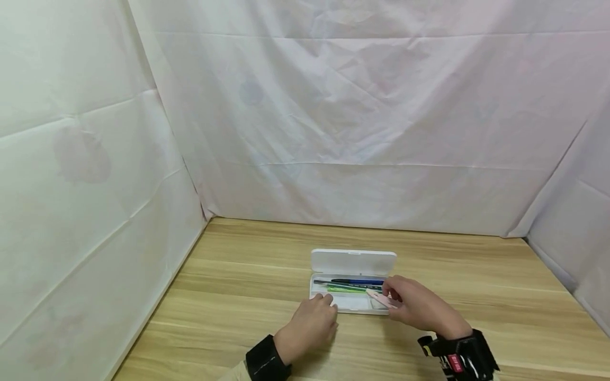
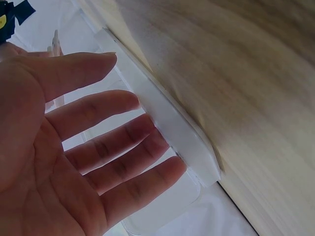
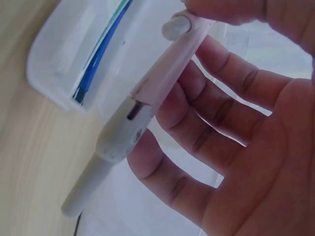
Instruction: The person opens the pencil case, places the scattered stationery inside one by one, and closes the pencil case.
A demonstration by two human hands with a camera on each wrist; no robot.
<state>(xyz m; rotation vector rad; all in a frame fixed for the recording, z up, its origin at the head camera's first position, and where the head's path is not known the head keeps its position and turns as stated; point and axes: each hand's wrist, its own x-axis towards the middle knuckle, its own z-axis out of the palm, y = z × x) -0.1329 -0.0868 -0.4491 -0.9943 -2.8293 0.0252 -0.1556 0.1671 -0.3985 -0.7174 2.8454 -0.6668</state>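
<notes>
My right hand (image 1: 412, 301) pinches a pink drawing compass (image 3: 167, 73) with a grey top handle, thumb on one side and fingertips on the other. In the head view the compass slants over the right part of an open white pencil case (image 1: 350, 310). My left hand (image 1: 310, 324) is at the case's front left, its slightly bent fingertips right at the front rim in the left wrist view. Inside the case's back section lie a dark blue pen (image 1: 357, 281) and several green pencils (image 1: 345, 289). A pale block (image 1: 375, 304) lies in the front section, partly covered by the compass.
The case's white lid (image 1: 353, 261) stands raised at the back. Under it all is a wood-grain table (image 1: 229, 296). White cloth walls (image 1: 343, 132) enclose the table at the back and both sides. Each wrist wears a black band (image 1: 269, 360).
</notes>
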